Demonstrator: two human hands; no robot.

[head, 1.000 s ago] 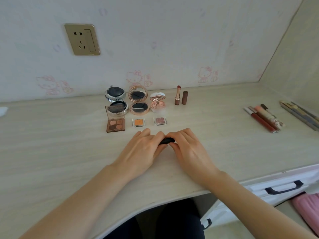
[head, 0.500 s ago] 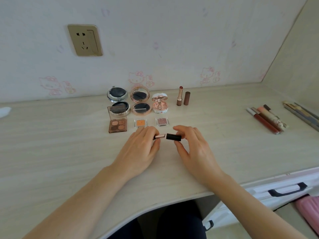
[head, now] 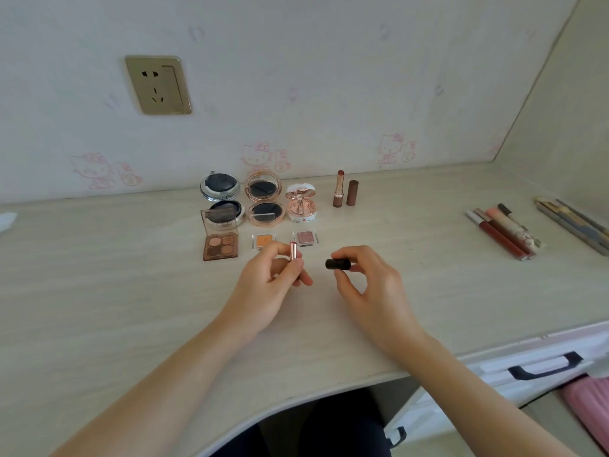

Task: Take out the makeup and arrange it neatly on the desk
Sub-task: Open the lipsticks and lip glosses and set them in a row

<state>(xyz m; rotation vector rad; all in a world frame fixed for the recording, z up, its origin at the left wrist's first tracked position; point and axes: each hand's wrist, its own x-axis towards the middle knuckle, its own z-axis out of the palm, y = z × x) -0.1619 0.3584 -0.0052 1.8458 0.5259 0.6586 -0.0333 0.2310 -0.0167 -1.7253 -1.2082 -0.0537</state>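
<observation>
Pale wood-grain covered the table, and much of the makeup already stood on it in order when we looked. Toward the wall we saw two open round compacts side by side, a small pink open case next to them, and in front of these an open eyeshadow palette and two little single pans in a row. Right of that group an uncapped lipstick stood upright with its brown cap just beside it. Our left hand pinched a second, pink-barrelled lipstick upright between thumb and fingers, above the table and just in front of the pans; our right hand pinched its black cap between thumb and forefinger, the two parts clearly apart. We judged this one was being opened for display like the first, so it probably belonged upright beside that pair. Far to the right a bundle of lip glosses and pencils lay close together at a slant, and some longer sticks lay near the corner; whether those counted as arranged we could not tell. We judged the work well past halfway.
</observation>
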